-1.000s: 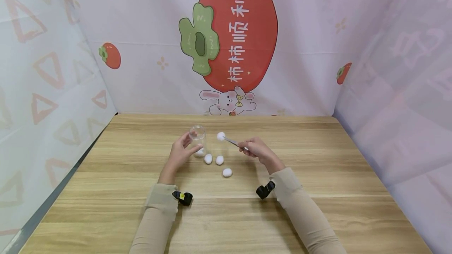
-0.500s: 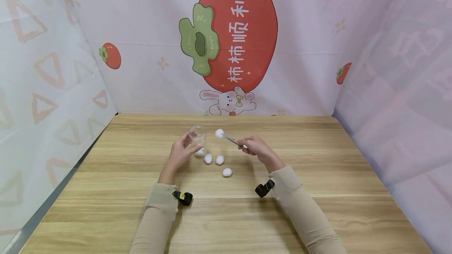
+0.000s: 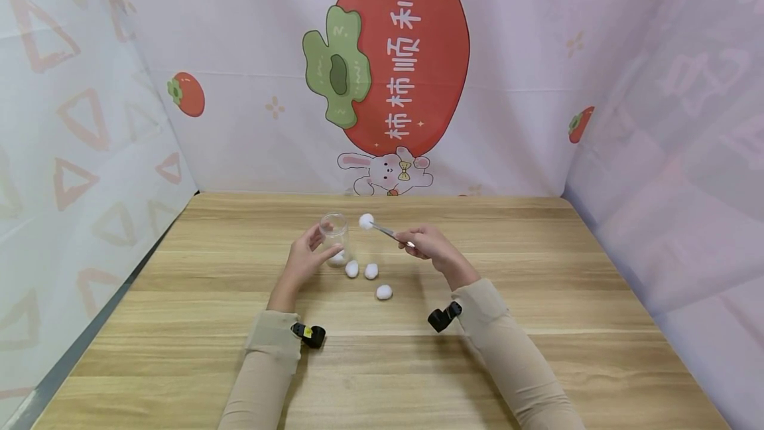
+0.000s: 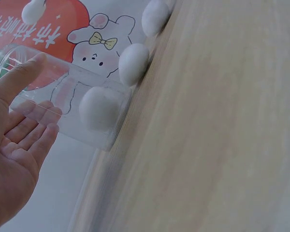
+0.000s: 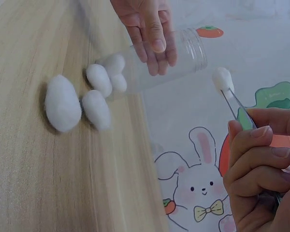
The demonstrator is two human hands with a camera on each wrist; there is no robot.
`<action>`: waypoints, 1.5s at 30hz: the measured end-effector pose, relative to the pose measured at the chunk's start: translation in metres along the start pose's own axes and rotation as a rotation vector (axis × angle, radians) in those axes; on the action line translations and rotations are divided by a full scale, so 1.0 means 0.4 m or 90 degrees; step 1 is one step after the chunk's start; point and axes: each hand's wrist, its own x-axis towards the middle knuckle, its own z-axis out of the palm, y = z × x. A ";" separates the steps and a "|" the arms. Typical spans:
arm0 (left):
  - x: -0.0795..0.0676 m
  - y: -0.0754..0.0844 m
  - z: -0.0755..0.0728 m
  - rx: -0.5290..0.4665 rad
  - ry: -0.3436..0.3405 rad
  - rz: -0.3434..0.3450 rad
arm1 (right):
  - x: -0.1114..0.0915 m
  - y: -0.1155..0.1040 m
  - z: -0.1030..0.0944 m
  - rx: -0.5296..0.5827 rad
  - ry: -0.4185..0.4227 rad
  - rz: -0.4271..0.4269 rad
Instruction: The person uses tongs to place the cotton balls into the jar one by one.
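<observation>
An upright clear plastic jar (image 3: 335,237), its mouth uncovered, stands on the table with white cotton balls at its bottom. My left hand (image 3: 306,259) holds it by the side, thumb in front and fingers behind, seen through the wall in the left wrist view. My right hand (image 3: 432,246) grips metal tweezers (image 3: 384,229), whose tips pinch a cotton ball (image 5: 223,81). That ball hangs in the air to the right of the jar's rim, apart from it. Several fingers are curled round the tweezers' handle in the right wrist view.
Three loose cotton balls lie on the wooden table (image 3: 382,363): one beside the jar's base (image 3: 352,269), another ball (image 3: 371,271) right of it, and a third ball (image 3: 384,292) nearer the person. A printed cloth backdrop (image 3: 239,138) rises behind the table's far edge.
My right hand has moved the tweezers and their cotton ball up and left, closer to the jar's mouth. The left hand, jar and loose balls have stayed in place.
</observation>
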 end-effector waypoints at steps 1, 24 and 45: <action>0.000 0.000 0.000 0.000 0.000 0.001 | 0.000 -0.002 0.001 0.001 -0.001 0.000; -0.035 0.076 -0.005 0.004 -0.008 0.012 | -0.007 -0.037 0.024 -0.014 -0.016 -0.026; -0.039 0.082 -0.007 -0.002 -0.014 0.007 | -0.006 -0.064 0.054 -0.016 -0.035 -0.041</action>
